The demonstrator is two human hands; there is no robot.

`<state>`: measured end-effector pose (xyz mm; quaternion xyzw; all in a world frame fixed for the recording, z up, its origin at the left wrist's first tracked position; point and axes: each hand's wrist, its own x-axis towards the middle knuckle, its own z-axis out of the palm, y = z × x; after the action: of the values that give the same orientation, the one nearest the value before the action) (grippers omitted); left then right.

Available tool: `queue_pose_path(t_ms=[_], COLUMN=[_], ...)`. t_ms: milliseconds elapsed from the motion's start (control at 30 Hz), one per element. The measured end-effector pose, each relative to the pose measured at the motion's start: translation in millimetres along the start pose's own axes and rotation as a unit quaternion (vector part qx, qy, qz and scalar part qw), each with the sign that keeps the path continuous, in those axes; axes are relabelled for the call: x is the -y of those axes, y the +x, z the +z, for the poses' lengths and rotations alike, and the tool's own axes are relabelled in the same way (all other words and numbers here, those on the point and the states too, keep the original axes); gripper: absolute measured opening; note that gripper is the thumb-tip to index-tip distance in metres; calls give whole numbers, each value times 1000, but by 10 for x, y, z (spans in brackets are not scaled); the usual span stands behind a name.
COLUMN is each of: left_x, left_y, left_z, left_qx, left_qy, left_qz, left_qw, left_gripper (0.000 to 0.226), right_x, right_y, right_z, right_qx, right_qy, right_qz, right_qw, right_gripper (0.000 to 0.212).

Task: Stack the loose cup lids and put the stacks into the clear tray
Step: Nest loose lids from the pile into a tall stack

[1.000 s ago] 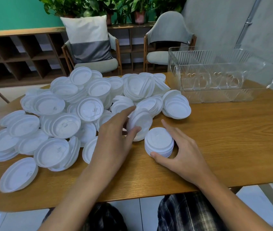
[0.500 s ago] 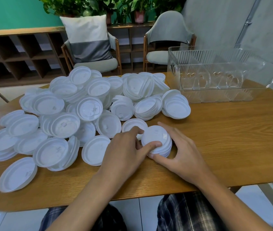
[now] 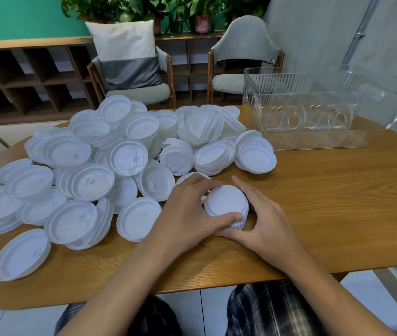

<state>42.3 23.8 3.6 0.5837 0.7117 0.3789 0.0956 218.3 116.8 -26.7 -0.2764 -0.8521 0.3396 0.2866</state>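
As the left hand pinches the lid stack, the right hand cups it. Both hands' fingers curl round it.

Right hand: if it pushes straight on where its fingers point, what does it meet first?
The right hand cups the lid stack, so that comes first; past it, probably the leaning lids just beyond, though depth is unclear.

The left hand and right hand are bare, as are both forearms. The trousers are dark plaid with pale crossing lines.
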Motion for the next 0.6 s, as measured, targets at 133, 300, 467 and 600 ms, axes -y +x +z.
queue_pose_path(t_ms=[133,300,467,600], left_x=[-25,-41,-9,145], left_y=[-21,-28,-9,35], left_z=[66,106,-28,-263], left_qx=[-29,-40,4,-13], left_qy=[0,11,17,106], left_qz=[-5,-6,6,54], left_qw=[1000,999,1000,993], left_gripper=[68,71,73,39], right_x=[-7,-24,16,33], right_y=[-3,0,-20,-14], right_z=[12,4,-7,-11], right_qx=[-7,3,0,-7], right_qy=[-8,-23,-29,-40], right_qz=[-6,-2,3,16], right_qw=[1000,1000,1000,999], right_gripper=[108,103,99,99])
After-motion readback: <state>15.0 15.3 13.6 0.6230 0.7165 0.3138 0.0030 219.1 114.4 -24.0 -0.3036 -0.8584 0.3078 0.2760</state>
